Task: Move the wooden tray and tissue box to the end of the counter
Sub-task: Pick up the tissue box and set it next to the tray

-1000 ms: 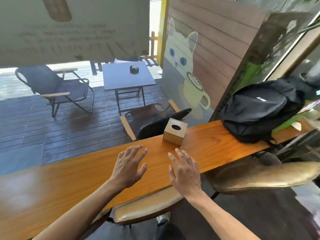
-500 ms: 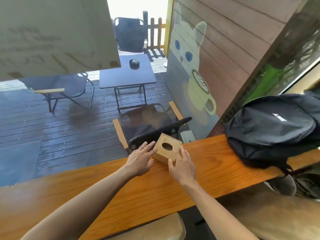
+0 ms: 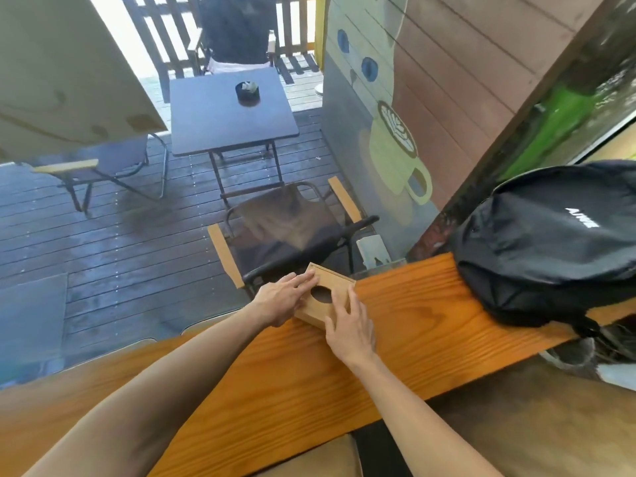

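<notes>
Tissue box (image 3: 325,297) between both hands, opening dark.

A light wooden tissue box (image 3: 321,297), oval opening on top, sits at the counter's (image 3: 413,318) far edge, toward twelve o'clock.

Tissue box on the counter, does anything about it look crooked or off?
The tissue box sits askew, turned at an angle to the counter edges and close to the far edge. The left hand and right hand rest on it. No damage shows.
</notes>
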